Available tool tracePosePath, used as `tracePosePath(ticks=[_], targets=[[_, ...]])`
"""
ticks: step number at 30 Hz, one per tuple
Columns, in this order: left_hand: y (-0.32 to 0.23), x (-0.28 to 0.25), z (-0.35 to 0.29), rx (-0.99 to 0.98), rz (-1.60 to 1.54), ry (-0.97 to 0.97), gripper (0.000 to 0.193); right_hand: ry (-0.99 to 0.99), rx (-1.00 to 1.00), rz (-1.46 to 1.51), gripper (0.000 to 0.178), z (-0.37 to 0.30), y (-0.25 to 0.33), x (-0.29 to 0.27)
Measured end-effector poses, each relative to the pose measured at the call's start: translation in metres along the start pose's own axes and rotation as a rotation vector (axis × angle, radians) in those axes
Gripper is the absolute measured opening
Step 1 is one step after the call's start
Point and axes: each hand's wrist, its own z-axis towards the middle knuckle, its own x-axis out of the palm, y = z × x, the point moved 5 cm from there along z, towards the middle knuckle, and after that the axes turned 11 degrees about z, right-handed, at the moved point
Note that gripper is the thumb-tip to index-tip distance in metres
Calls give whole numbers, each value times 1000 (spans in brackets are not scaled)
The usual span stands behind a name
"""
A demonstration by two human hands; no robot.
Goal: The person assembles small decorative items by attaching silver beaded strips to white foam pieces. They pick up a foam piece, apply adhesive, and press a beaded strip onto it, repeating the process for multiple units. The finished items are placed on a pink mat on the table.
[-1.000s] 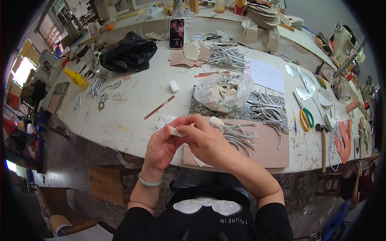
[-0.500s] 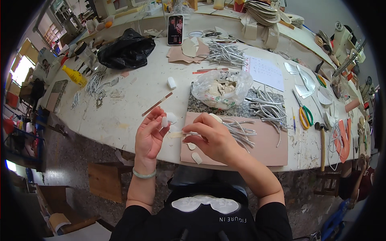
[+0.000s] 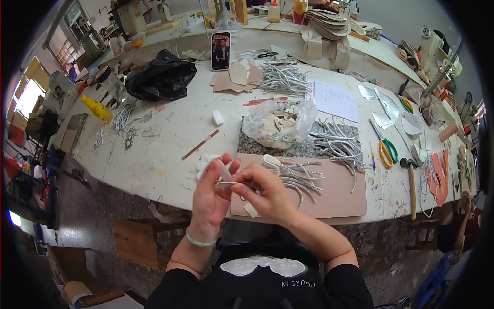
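My left hand, with a pale bracelet at the wrist, holds a small white oblong piece between thumb and fingers. My right hand pinches a small cream-coloured flat piece with a rounded end, close against the left palm. Just beyond the left fingers lie several white pieces, partly hidden. A pinkish board lies beneath and beside the right hand. On it rest silver cords, a cream rounded piece and another cream piece near the front edge.
Behind the board, a plastic bag of cream scraps sits on a speckled stone slab. Scissors and a hammer lie to the right. A brown strip, black bag, yellow bottle and phone stand or lie farther back.
My right hand has lifted a cream piece off the board and brought it to my left hand. The left hand has moved right and nearer, still with the white piece.
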Motion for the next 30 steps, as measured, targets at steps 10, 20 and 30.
tracePosePath(ticks=[10, 20, 30], targets=[[-8, 15, -13, -193, 581, 269, 37, 184, 202, -122, 17, -23, 40, -50], [4, 29, -21, -479, 511, 413, 37, 152, 262, -235, 17, -30, 36, -59], [4, 31, -20, -551, 560, 487, 39, 134, 397, -196, 14, -26, 33, -63]])
